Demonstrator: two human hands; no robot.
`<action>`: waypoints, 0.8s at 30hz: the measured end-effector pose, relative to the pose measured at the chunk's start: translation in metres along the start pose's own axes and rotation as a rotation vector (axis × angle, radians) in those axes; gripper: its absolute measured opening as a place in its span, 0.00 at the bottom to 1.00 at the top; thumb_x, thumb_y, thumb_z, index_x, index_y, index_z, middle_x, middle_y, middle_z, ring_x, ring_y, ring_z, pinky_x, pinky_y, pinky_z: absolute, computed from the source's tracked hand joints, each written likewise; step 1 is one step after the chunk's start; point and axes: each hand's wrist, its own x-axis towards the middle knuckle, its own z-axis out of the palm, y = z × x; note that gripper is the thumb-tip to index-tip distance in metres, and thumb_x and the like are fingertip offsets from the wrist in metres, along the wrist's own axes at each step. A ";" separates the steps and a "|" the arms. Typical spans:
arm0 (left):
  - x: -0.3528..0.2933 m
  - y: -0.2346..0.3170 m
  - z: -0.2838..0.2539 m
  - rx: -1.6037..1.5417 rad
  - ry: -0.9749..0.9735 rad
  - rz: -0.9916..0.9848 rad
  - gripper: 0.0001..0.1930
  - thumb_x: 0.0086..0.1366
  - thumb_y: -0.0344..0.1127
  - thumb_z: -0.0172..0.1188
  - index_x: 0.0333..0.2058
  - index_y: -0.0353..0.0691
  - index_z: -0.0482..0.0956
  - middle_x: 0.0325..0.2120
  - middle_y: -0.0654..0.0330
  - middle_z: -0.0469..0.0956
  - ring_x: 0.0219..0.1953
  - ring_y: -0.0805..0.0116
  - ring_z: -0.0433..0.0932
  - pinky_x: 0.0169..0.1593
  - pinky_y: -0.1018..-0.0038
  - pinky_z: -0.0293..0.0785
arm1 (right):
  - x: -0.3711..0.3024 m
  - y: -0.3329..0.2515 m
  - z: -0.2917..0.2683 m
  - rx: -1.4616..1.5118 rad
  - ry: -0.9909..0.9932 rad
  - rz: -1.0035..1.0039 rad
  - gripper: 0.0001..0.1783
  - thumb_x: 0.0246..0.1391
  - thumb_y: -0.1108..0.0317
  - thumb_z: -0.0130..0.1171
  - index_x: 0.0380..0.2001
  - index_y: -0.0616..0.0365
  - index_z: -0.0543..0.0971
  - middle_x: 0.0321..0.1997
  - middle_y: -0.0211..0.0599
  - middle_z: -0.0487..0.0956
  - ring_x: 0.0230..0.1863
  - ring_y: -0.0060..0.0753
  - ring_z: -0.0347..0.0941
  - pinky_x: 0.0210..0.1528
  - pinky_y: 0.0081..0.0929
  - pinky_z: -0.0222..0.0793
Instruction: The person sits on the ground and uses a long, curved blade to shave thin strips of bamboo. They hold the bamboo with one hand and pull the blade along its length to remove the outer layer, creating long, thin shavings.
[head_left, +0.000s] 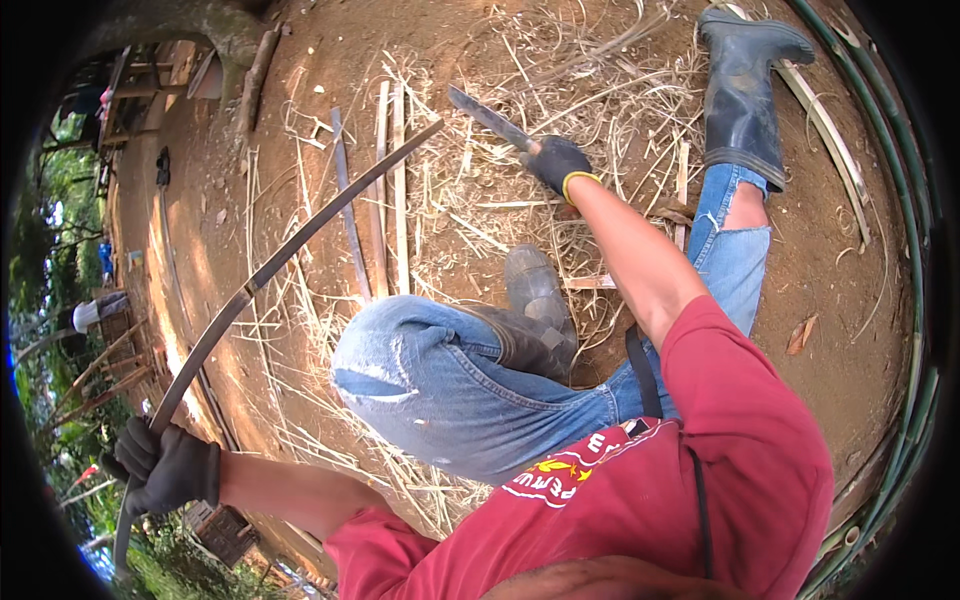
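Left hand (168, 466), eight o'clock, gripping strip (263, 276); right hand (558, 163), one o'clock, gripping knife (488, 117); I'm worrying a slip could be cutting the knee (385, 340).

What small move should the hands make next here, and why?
Probably the right hand should bring its knife to the long dark strip: the left hand already grips the strip, its far end points near the blade without touching it, and pale shavings on the ground suggest trimming.

gloves (175, 472): 2 | boots (742, 115): 2 | knife (492, 118): 1 | held strip (270, 269): 1
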 end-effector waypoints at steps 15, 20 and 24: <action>0.019 0.053 -0.012 -0.678 -0.204 -0.237 0.30 0.69 0.62 0.42 0.27 0.38 0.73 0.09 0.73 0.56 0.10 0.82 0.52 0.14 0.83 0.49 | -0.183 -0.129 -0.070 0.238 0.196 -1.224 0.32 0.56 0.39 0.57 0.51 0.55 0.78 0.51 0.46 0.79 0.55 0.43 0.74 0.59 0.37 0.68; 0.020 0.058 0.015 -0.777 -0.313 -0.288 0.28 0.69 0.57 0.43 0.26 0.36 0.77 0.07 0.72 0.59 0.10 0.81 0.57 0.15 0.83 0.53 | -0.228 -0.141 -0.100 0.484 -0.214 -1.124 0.20 0.57 0.54 0.64 0.44 0.59 0.82 0.41 0.43 0.82 0.42 0.33 0.79 0.48 0.31 0.75; 0.019 0.057 0.041 -0.819 -0.331 -0.312 0.29 0.69 0.59 0.42 0.21 0.40 0.73 0.07 0.72 0.58 0.09 0.81 0.56 0.15 0.83 0.53 | -0.229 -0.135 -0.102 0.680 -0.114 -1.080 0.14 0.58 0.59 0.64 0.38 0.59 0.83 0.39 0.37 0.83 0.40 0.27 0.79 0.44 0.27 0.77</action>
